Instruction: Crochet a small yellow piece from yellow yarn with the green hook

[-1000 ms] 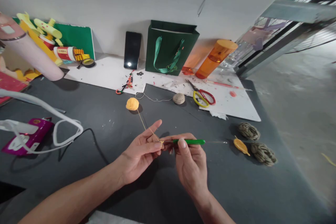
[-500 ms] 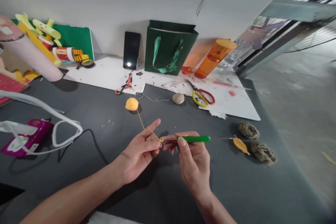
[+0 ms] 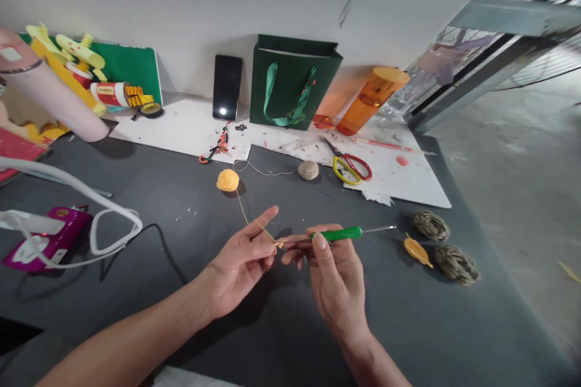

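My left hand [image 3: 245, 266] pinches a small piece of yellow yarn work [image 3: 278, 244] between thumb and fingers, its index finger raised with the strand over it. That strand [image 3: 242, 207] runs back to a yellow yarn ball [image 3: 227, 180]. In my right hand [image 3: 334, 278] is a green-handled crochet hook [image 3: 342, 233], held between thumb and fingers. One metal end sticks out to the right; the other points at the yarn work, its tip too small to make out. An orange-yellow leaf-shaped piece [image 3: 417, 251] lies to the right.
Two grey-green yarn bundles [image 3: 430, 225] lie at the right. Scissors [image 3: 348, 163], a beige yarn ball [image 3: 308, 170], a phone [image 3: 227, 87], a green bag [image 3: 293, 81] and an orange bottle [image 3: 373, 101] are farther back. A purple power strip [image 3: 57, 236] with white cables is at left.
The hook has tilted in my right hand, its free right end rising and moving left, away from the leaf-shaped piece. My left hand is almost unmoved.
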`<state>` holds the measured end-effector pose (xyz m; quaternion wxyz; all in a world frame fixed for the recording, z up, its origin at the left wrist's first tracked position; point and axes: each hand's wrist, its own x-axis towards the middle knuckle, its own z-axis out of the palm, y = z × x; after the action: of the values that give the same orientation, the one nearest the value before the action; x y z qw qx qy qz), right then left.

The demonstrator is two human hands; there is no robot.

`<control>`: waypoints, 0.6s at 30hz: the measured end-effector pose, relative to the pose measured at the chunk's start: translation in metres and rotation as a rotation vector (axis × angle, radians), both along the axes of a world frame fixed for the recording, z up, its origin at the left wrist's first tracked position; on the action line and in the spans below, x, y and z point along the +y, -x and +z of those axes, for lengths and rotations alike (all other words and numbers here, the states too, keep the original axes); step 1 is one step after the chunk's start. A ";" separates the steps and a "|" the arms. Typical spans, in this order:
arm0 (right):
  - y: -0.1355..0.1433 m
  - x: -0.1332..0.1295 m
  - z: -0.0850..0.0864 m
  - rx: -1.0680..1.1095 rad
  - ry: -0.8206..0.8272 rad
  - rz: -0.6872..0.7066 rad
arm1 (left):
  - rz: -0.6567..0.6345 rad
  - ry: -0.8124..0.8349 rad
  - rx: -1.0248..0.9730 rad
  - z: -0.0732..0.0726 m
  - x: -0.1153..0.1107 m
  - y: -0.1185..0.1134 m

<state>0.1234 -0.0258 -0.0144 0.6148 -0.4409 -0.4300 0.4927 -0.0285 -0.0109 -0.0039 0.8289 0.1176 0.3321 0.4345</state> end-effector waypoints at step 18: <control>0.002 0.001 -0.012 0.028 -0.027 0.027 | -0.001 -0.165 0.096 0.006 -0.005 -0.002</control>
<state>0.1209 -0.0252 -0.0263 0.6198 -0.4198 -0.4340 0.5012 -0.0261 -0.0158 0.0016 0.7997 0.2062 0.3346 0.4538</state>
